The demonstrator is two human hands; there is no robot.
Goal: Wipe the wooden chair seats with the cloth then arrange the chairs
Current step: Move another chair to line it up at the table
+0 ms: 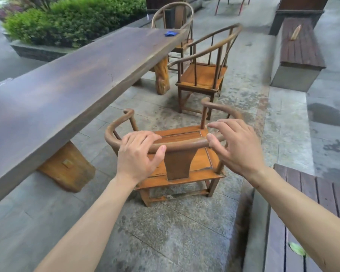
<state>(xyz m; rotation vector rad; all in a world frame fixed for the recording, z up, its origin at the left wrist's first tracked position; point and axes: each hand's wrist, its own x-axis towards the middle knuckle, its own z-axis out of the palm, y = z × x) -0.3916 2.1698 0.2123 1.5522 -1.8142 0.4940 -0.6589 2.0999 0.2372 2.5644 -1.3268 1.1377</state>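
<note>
A wooden armchair [185,134] with a curved top rail stands just in front of me, its orange seat facing away. My left hand [139,152] lies over the left part of that rail, fingers curled on it and thumb under. My right hand [234,146] hovers at the rail's right part with fingers spread, thumb touching the wood. A second chair [202,75] stands farther ahead, and a third [175,20] sits at the table's far end. A blue cloth [170,33] lies on the far corner of the long table [67,89].
The long dark table runs along my left on thick orange wooden legs [67,169]. Slatted wooden benches stand on the right, one near [312,213] and one far [298,48]. Green hedges [73,20] line the back left. Stone paving lies between the chairs and the benches.
</note>
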